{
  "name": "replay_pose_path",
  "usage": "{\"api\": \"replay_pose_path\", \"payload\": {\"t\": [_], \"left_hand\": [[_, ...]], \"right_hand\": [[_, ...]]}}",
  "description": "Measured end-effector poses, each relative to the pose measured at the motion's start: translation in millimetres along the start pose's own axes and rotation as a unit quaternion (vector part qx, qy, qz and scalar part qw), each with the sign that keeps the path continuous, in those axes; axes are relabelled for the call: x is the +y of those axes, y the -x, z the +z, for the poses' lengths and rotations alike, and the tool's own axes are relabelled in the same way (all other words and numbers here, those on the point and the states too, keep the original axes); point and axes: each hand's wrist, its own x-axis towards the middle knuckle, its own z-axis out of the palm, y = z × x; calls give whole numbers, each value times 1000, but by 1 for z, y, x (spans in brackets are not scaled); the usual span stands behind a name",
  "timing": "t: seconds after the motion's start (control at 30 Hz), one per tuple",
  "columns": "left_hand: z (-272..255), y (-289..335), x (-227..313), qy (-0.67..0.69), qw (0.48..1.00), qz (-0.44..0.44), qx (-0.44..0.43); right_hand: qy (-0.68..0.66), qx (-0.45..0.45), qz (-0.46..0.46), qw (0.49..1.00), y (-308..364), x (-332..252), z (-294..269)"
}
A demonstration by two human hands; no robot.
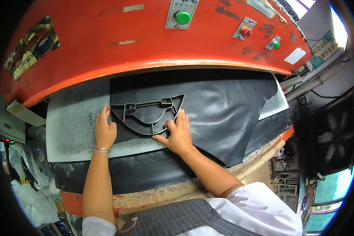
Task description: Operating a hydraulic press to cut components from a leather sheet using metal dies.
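A metal cutting die [147, 102], roughly a half-moon with pointed upper corners and inner bars, lies on a sheet of black leather [220, 114]. My left hand [105, 129] rests at the leather's left edge, fingers stretched out beside the die's left tip; whether they touch it I cannot tell. On the die's lower right side sits my right hand [179, 134], its thumb at the bottom curve and its fingers along the right edge, gripping the rim. Beneath the leather is a pale, worn cutting board [72, 126].
Close above the work hangs a red press head [106, 43] with a green button [182, 17], a red button [246, 32] and a smaller green one [277, 45]. A dark ledge [145, 169] runs along the front. Clear plastic bags [33, 202] sit at the left.
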Motion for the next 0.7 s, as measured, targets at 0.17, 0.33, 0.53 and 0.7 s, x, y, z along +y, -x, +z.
{"api": "replay_pose_path", "payload": {"t": [0.17, 0.33, 0.53, 0.7], "left_hand": [[0, -5, -24, 29, 999, -21, 1], [-4, -30, -41, 9, 1000, 7, 11], [-23, 3, -35, -50, 993, -70, 75], [-57, 9, 31, 151, 983, -37, 93]], "right_hand": [[-24, 15, -21, 999, -6, -5, 15], [-17, 7, -24, 1000, -32, -12, 17], [-165, -20, 3, 986, -25, -3, -32], [-117, 447, -132, 877, -93, 53, -151]]}}
